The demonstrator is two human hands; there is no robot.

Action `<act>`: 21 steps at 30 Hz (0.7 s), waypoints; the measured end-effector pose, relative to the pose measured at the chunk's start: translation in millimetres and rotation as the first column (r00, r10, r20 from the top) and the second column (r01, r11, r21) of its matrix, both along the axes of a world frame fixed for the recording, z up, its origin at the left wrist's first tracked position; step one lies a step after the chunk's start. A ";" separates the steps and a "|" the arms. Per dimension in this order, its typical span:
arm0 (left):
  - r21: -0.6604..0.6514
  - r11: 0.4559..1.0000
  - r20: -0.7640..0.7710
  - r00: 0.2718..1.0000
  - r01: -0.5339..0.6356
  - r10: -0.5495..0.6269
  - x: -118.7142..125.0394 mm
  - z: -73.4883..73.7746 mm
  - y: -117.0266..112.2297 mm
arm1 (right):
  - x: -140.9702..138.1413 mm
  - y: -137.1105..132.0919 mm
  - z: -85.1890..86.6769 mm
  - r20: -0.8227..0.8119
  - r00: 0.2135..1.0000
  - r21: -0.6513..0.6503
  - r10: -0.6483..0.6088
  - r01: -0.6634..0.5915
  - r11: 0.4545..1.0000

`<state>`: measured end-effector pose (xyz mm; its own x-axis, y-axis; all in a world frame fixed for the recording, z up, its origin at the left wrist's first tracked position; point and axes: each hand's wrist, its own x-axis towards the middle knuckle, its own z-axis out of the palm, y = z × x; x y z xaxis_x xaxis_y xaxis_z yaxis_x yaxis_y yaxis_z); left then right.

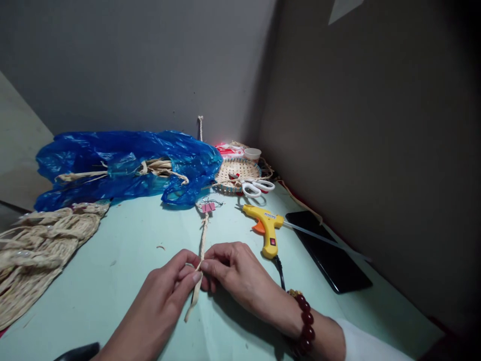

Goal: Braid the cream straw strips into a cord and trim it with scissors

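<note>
A pale braid of flat plant fibre (203, 239) runs down the table toward me, its upper end at a pink clip or tag (208, 207) with dark thread or wire around it. My left hand (171, 286) pinches the lower part of the braid between thumb and fingers. From the other side, my right hand (231, 268) grips the same spot, thumb and forefinger pressed together on a strand. Below the fingers hangs a loose flat strand end. Fingertips partly hide the place where the strands cross.
Right of my hands lie a yellow glue gun (267, 225) with a glue stick and a black phone (330, 255). White-handled scissors (255, 188) rest by a woven basket (240, 165) with a cup (252, 153) behind. A blue plastic bag (124, 145) holds fibre; woven pieces (48, 250) lie left.
</note>
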<state>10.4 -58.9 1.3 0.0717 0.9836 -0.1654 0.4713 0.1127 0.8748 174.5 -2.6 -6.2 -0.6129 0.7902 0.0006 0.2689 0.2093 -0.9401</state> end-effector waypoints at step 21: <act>0.342 0.940 -0.280 0.956 0.016 0.085 17.8 -12.6 -24.3 | -3.2 -2.8 11.9 -0.275 0.953 -0.457 -0.122 -0.018 0.889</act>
<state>28.2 -83.2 -11.3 0.0365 0.9851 0.1681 0.7079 -0.1442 0.6914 171.3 -5.4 5.7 -0.5982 0.7781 -0.1915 -0.0301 -0.2607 -0.9650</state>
